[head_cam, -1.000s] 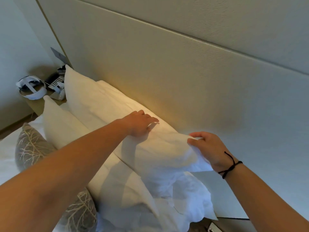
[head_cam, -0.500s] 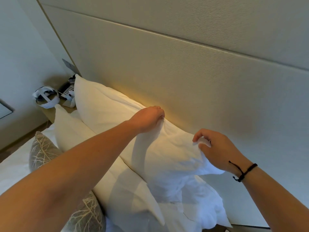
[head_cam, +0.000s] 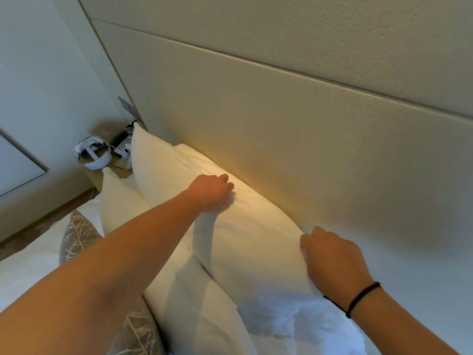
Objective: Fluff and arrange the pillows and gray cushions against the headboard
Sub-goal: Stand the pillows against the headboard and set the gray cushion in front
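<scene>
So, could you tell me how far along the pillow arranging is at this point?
Done: one white pillow stands at the far end by the headboard, with a second white pillow in front of it.
In hand: the left hand and right hand grip the top edge of the near pillow, setting it against the headboard.
Left: the gray cushions, lying lower on the bed.

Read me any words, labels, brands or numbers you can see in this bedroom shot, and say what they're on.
None can be read.
The telephone on the bedside table has keys too small to read.
The white headset beside it shows no legible brand.
The pillows and headboard carry no text.
</scene>
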Demonstrator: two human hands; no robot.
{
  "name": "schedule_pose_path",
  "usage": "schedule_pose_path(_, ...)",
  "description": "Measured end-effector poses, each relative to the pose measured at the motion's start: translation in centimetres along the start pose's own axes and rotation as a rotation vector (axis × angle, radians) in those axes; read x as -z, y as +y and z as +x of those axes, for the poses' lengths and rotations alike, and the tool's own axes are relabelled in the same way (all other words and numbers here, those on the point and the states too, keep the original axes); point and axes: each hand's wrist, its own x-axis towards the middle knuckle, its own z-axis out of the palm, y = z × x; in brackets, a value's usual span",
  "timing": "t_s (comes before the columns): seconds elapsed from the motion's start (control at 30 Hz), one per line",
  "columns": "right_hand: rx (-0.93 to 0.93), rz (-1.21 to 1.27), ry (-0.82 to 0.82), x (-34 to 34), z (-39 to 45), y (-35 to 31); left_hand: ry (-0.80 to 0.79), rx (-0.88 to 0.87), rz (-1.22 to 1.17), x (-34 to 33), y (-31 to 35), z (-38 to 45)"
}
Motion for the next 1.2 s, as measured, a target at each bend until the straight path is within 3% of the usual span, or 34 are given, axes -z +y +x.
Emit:
schedule_pose_path(0.17,0.122,0.323,0.084,2.1,8.5,-6.4,-0.068,0.032,0.041,-1.2,-5.0,1.6)
schedule_pose_path(0.43,0.105,0.690,-0.180,1.3,19.9,-12.4,-0.146,0.168,0.136,-2.7,-14.1,4.1)
schedule_pose_path(0.63,-0.070,1.115,-0.261,0.8,22.4,-14.0,-0.147,0.352,0.164,-3.2,-18.8,4.9)
schedule_pose_path(0.77,-0.110,1.045,-0.072,1.1,22.7,-14.1,-0.047,0.489,-0.005,-2.7,-20.6,5.9)
schedule_pose_path(0.93,-0.048,0.855,0.108,1.4,22.8,-13.8,0.150,0.531,-0.158,-1.8,-20.2,9.4)
schedule_pose_path(1.07,0.034,0.693,0.006,0.8,22.4,-13.3,0.214,0.655,-0.306,-4.6,-18.1,9.4)
schedule_pose_path(1.2,0.134,0.544,-0.080,-0.2,19.9,-12.7,0.001,0.577,-0.456,-6.6,-16.1,6.8)
